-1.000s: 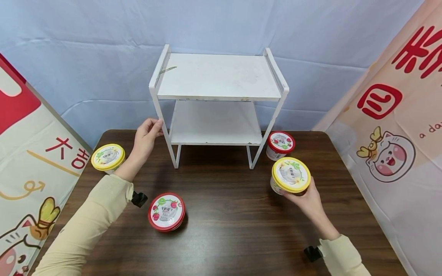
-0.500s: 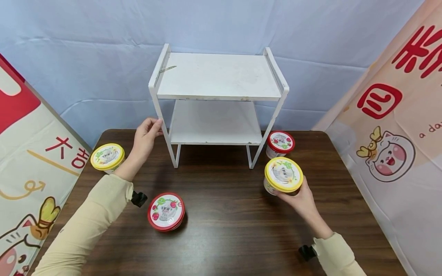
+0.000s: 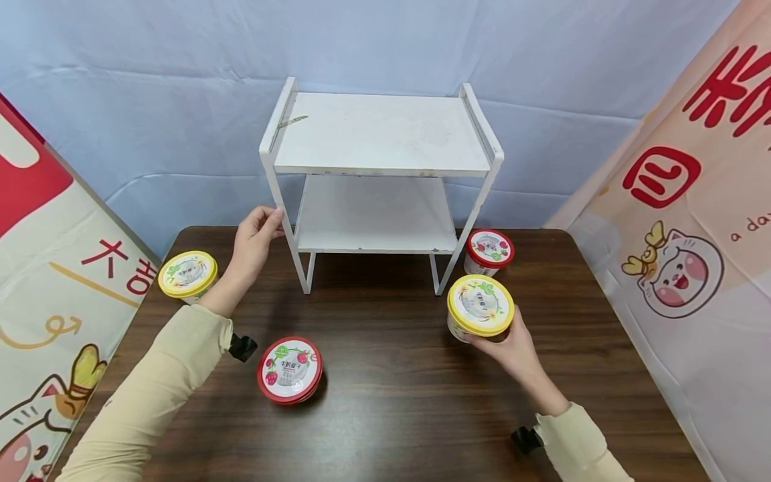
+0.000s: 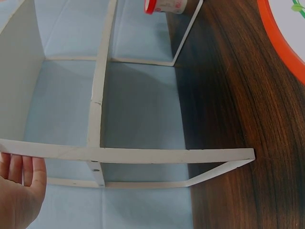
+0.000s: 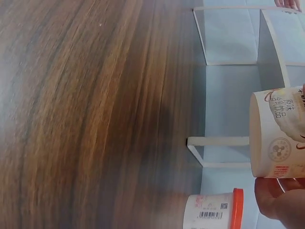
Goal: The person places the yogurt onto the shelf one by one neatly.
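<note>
Between the thumb and fingers of the grasping right hand [image 3: 512, 349] sits a yellow-lidded tub [image 3: 480, 305]; the left hand [image 3: 253, 242] pinches the white two-tier rack [image 3: 385, 130].

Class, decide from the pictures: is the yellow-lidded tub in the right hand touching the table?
Apart. The right wrist view shows a gap between the base of the yellow-lidded tub and the table, with the white rack visible through it.

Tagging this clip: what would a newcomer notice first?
Probably the white rack at the back of the table, the left hand touching its left post. Next, likely the yellow-lidded tub held up in the right hand, above the table's right side.
</note>
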The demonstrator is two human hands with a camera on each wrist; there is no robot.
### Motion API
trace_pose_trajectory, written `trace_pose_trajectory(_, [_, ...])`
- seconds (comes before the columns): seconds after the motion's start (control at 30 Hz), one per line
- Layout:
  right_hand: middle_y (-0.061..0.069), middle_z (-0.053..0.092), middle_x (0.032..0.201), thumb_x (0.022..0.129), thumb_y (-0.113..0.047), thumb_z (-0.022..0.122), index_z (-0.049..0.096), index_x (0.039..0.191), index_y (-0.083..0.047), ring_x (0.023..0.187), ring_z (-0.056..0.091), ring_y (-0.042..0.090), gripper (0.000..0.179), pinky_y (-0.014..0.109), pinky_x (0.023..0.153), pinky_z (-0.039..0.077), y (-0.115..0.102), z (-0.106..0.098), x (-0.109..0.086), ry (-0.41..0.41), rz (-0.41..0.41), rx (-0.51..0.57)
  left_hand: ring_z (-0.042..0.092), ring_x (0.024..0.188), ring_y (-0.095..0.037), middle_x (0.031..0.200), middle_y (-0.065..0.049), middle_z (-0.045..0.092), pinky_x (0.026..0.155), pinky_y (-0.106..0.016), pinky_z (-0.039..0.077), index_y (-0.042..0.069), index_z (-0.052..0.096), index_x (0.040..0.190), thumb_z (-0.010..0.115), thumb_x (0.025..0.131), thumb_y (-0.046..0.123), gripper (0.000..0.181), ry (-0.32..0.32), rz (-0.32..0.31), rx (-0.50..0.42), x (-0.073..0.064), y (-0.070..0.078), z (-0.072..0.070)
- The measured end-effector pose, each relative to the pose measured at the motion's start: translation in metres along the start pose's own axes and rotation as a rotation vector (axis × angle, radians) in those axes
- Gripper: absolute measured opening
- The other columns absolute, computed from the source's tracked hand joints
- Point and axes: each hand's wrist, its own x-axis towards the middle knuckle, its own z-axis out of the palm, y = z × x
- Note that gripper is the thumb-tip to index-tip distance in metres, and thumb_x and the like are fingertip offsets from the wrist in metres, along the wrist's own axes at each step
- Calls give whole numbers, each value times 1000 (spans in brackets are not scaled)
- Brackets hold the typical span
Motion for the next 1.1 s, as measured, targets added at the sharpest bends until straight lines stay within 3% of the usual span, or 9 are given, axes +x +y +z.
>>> trace_pose_trajectory(0.63, [15, 40, 129, 66, -14, 82, 26, 136, -5, 118, 37, 27, 90, 53, 98, 31, -17, 17, 9, -27, -48, 71, 53, 78, -6, 83, 3, 53, 73, -14, 48, -7, 51, 93, 47, 96, 19, 26, 8, -8, 5, 0, -1, 0])
trace_pose_trajectory(0.93, [11, 42, 128, 65, -11, 82, 27, 137, -7, 115, 40, 19, 90, 36, 93, 38, -27, 25, 12, -33, -81, 91, 53, 78, -6, 83, 3, 53, 73, -16, 49, -1, 51, 91, 47, 96, 19, 21, 9, -6, 0, 0, -1, 0])
trace_pose_trajectory(1.1, [11, 41, 129, 66, -8, 81, 27, 137, -7, 116, 38, 20, 90, 41, 96, 35, -30, 27, 13, -33, -108, 136, 53, 78, -6, 82, 4, 53, 74, -20, 49, 3, 51, 89, 47, 96, 18, 17, 8, -8, -9, 0, -2, 0])
